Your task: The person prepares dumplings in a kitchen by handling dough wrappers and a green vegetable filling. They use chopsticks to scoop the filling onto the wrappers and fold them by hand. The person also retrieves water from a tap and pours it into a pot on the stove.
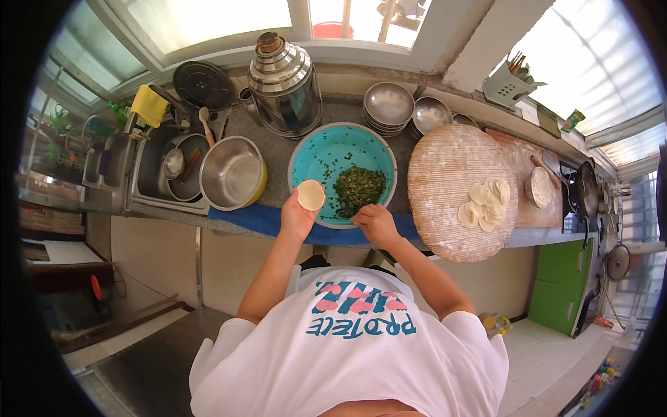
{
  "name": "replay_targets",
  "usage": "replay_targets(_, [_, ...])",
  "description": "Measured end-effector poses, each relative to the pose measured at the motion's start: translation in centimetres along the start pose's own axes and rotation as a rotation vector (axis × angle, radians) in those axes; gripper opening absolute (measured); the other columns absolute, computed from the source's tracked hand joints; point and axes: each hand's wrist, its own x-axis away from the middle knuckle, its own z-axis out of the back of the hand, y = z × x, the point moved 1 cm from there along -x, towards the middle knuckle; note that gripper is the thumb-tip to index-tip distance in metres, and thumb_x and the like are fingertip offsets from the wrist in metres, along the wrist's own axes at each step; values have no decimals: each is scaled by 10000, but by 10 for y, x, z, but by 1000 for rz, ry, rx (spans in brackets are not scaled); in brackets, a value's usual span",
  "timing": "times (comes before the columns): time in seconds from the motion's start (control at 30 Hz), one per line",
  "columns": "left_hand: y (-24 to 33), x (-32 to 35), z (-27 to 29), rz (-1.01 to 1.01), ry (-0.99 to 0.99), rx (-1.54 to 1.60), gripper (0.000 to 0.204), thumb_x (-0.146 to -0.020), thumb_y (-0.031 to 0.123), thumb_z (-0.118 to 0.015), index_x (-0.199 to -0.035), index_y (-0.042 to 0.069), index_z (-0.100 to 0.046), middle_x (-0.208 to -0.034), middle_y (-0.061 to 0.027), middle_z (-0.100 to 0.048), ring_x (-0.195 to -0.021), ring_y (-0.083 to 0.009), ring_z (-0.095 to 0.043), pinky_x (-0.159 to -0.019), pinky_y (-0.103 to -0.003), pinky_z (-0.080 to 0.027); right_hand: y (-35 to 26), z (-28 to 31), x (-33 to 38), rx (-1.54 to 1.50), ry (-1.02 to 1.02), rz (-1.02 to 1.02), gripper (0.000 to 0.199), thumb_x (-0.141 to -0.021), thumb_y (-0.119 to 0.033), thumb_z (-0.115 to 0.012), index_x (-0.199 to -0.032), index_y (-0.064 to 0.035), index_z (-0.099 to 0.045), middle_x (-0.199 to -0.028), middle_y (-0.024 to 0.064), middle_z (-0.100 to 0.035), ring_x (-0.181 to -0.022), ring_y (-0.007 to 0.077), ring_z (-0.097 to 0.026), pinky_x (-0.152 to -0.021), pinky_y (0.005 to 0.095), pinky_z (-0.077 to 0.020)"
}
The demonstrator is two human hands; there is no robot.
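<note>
My left hand (297, 219) holds a round, pale dumpling wrapper (310, 195) up over the near left rim of a turquoise basin (303, 161). In the basin a heap of chopped green filling (360, 185) lies to the right, with loose bits scattered across the bottom. My right hand (377, 225) is at the near right rim, beside the filling, its fingers closed; whatever they grip is too hidden to make out. To the right, a pile of more wrappers (488, 203) rests on a large round floured board (445, 163).
Left of the basin stand a steel pot (235, 170) and a sink (142, 170) with a ladle. Behind are a metal thermos (283, 83) and stacked steel bowls (389, 104). A bowl of flour (540, 187) and a wok (587, 187) are farther right. Blue cloth (264, 224) lines the counter edge.
</note>
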Motion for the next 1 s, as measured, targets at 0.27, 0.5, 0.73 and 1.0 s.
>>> replay_targets(0.27, [-7,-7,-6,43,-9,-28,455,-1037,323,-254,-1312,1,-418,-1309,-175,-508,-1235,-310,-483,-1025,-429,-426,4,-2,8,-10,41,-49,182,-686,-11,-680,-837,-109,-705,-802,25,-589,-823,224,-564,-742,370,-429])
replay_targets(0.5, [-7,-7,-6,46,-11,-45,446,-1036,325,-264,-1300,7,-433,-1295,-169,-520,-1224,-299,-493,-1024,-423,-432,-1,7,5,39,95,-32,189,-673,-23,-691,-834,-120,-712,-810,7,-594,-860,210,-545,-774,368,-420])
replay_targets(0.73, [-5,-4,-6,43,-25,-43,455,-1037,333,-261,-1301,6,-436,-1306,-166,-516,-1221,-297,-496,-1018,-420,-434,-4,10,9,45,77,-37,181,-674,-31,-701,-828,-125,-715,-808,-1,-594,-874,207,-544,-796,369,-411])
replay_targets(1.0, [-7,-1,-10,43,-4,-47,435,-1030,307,-293,-1300,-6,-430,-1308,-170,-512,-1222,-307,-496,-1025,-430,-432,-9,2,11,21,113,-17,111,-712,-51,-705,-806,-110,-702,-797,2,-606,-856,213,-544,-776,368,-395])
